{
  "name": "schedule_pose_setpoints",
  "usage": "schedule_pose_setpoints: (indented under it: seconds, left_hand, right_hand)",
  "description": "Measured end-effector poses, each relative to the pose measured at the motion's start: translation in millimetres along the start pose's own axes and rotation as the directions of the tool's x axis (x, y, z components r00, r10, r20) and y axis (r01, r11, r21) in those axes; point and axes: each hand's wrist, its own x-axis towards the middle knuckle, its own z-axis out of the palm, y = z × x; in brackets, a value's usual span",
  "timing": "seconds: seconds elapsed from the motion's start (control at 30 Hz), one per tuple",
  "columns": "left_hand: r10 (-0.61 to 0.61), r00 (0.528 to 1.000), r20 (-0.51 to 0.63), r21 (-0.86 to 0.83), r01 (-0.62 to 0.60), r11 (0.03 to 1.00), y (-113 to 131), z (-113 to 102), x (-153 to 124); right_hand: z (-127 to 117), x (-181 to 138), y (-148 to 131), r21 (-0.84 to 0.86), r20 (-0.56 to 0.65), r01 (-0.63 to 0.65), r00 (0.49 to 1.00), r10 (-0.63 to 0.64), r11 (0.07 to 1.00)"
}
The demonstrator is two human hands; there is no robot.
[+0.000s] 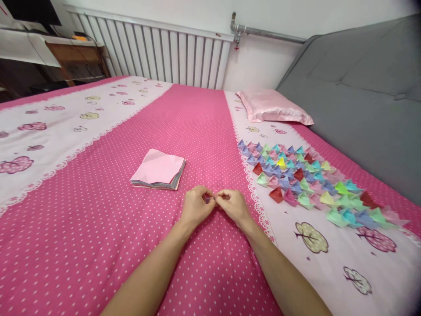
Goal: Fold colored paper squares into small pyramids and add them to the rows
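My left hand (197, 205) and my right hand (233, 204) meet fingertip to fingertip over the pink dotted bedspread. Both are closed in a pinch on a small folded piece of paper (207, 200). Only a bit of it shows, purplish in colour; the fingers cover the rest. Beyond my left hand lies a stack of square paper sheets (159, 169), a pink one on top and greyish edges below. To the right of my right hand, several folded paper boats (299, 174) in many colours stand in rows.
A pink satin pillow (274, 106) lies at the back right, against a grey padded headboard (358, 87). Behind the bed is a white radiator (164, 48) with a metal pipe (269, 34) beside it. A desk (75, 50) with a dark monitor (33, 11) stands at the far left.
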Motion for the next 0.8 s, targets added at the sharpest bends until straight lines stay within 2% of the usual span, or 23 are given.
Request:
schedule_pose_setpoints:
  seconds: [0.13, 0.3, 0.57, 0.8]
  left_hand:
    - [0.001, 1.000, 0.018, 0.026, -0.001, 1.000, 1, -2, 1]
    - [0.021, 0.999, 0.042, 0.029, -0.022, 0.999, 0, -2, 1]
    - [0.022, 1.000, 0.018, 0.060, -0.023, 0.998, -5, -3, 1]
    - [0.099, 0.995, 0.030, 0.128, -0.102, 0.986, -5, -6, 1]
  right_hand:
    - [1, 1, 4, 0.003, -0.002, -0.009, 1.000, 0.009, 1.000]
    - [2, 1, 9, 0.090, 0.040, -0.047, 0.998, 0.043, 0.995]
    - [1, 2, 9, 0.165, 0.039, -0.094, 0.995, 0.089, 0.982]
    - [0, 4, 12, 0.166, 0.028, -0.020, 0.999, 0.015, 0.986]
